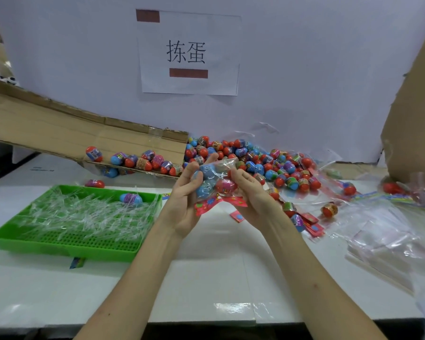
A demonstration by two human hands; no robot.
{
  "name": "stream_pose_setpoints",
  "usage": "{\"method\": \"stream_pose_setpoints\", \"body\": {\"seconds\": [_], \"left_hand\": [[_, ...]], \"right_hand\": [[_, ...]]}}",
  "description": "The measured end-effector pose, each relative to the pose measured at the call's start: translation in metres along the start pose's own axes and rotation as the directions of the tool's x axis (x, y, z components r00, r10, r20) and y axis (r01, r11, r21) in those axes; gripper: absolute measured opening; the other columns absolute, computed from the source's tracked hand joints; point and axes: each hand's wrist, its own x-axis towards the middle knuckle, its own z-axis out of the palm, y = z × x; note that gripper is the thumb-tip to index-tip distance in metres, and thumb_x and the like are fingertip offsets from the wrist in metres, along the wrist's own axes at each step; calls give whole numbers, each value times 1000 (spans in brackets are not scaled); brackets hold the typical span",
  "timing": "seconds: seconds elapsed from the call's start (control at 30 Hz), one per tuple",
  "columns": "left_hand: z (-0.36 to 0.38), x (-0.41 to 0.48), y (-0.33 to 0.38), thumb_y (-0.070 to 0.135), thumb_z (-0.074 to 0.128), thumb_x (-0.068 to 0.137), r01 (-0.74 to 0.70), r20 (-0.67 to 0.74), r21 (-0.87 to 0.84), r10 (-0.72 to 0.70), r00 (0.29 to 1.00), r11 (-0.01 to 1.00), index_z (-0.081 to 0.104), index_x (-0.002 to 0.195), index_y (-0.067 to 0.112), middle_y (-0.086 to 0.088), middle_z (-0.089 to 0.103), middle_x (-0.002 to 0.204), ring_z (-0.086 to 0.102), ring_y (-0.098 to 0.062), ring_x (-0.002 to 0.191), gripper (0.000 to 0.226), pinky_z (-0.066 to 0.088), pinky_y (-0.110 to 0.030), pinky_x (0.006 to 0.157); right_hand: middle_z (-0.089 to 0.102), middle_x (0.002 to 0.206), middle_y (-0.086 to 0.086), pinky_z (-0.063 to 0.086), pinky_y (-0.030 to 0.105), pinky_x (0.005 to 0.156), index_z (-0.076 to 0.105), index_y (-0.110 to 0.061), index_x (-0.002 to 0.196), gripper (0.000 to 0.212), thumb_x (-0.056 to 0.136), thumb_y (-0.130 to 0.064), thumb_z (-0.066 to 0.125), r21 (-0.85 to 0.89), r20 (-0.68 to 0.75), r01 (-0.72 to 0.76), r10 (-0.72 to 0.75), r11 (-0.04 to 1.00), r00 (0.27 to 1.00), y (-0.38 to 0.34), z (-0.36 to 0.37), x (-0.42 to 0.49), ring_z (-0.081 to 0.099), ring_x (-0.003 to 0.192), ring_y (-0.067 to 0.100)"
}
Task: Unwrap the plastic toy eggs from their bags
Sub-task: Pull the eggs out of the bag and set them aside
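At 9 o'clock a green tray (pixel 66 244) keeps the clear plastic scraps (pixel 84 212) together. In the middle, the left hand (pixel 185 192) curls its fingers round the bag of toy eggs (pixel 214 177). The right hand (pixel 250 192) pinches its top, likely to tear it. Loose eggs (pixel 255 158) pile at 1 o'clock.

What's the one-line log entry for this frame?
stage: unwrapping | left hand: holds bag of eggs | right hand: grips same bag | green tray: one loose egg
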Motion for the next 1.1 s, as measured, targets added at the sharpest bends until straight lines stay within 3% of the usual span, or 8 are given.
{"method": "stream_pose_setpoints", "body": {"seconds": [0.2, 0.37, 0.47, 0.67, 0.8, 0.9, 0.97, 1.1], "left_hand": [[3, 2, 0, 12, 62, 88, -5, -131, -114, -9, 991, 994, 65, 117, 13, -16, 67, 134, 67, -31, 121, 28, 57, -42, 99], [5, 1, 0, 9, 52, 98, -13, -97, 47, 17, 995, 999, 64, 113, 16, -11, 66, 138, 65, -29, 125, 21, 60, -38, 94], [5, 3, -5, 15, 54, 96, -9, -80, 207, 26, 996, 978, 60, 128, 14, -7, 62, 144, 61, -27, 130, 32, 57, -39, 99], [-10, 11, -1, 44, 40, 108, 42, -236, 231, 14, 972, 972, 55, 143, 29, 4, 59, 147, 56, -21, 134, 42, 44, -47, 112], [-17, 13, 3, 43, 42, 107, 28, -310, 165, 25, 950, 986, 60, 137, 22, -3, 60, 146, 55, -27, 137, 41, 41, -46, 113], [-15, 12, -1, 45, 39, 107, 37, -312, 144, 10, 950, 989, 62, 137, 21, -3, 63, 142, 58, -27, 133, 45, 45, -44, 104], [-13, 13, -3, 44, 37, 107, 44, -312, 131, -1, 950, 990, 60, 141, 19, -4, 64, 141, 58, -28, 133, 48, 46, -44, 102], [-13, 12, -3, 42, 36, 108, 46, -312, 111, -9, 950, 993, 58, 142, 17, -5, 65, 140, 59, -30, 132, 48, 49, -44, 99]], "right_hand": [[71, 91, 11, 61, 34, 79, 66, -8, 84, 8, 87, -16, 64, 119, 49, 63, -69, 991, 996, 4, 0, 1, 70, 83, 21], [69, 96, 8, 56, 40, 82, 64, -6, 112, 32, 101, -36, 57, -157, -143, 98, -121, 983, 982, -7, -8, 7, 64, 88, 24], [63, 118, 24, 56, 53, 90, 68, -10, 118, 40, 95, -43, 64, -396, -58, 57, -87, 917, 995, -20, -17, 5, 62, 97, 32], [70, 85, 5, 54, 20, 59, 78, -16, 101, 13, 94, -26, 73, -561, 57, -37, 83, 827, 995, -47, -48, 7, 65, 70, 13], [74, 91, 5, 58, 27, 71, 77, -12, 95, 17, 101, -19, 63, -178, -237, 145, -186, 973, 954, -86, -98, 22, 73, 79, 17], [54, 140, 17, 56, 40, 98, 49, -8, 144, 43, 107, -30, 51, 122, -516, 461, -340, 879, 786, -130, -134, 33, 61, 126, 31], [40, 154, 20, 51, 49, 106, 28, -9, 157, 60, 107, -34, 50, -49, -539, 357, -326, 933, 777, -144, -143, 35, 55, 132, 36], [67, 126, 16, 60, 38, 89, 55, -7, 138, 33, 106, -15, 53, -372, -483, 183, -358, 910, 799, -122, -122, 25, 72, 104, 30]]}}
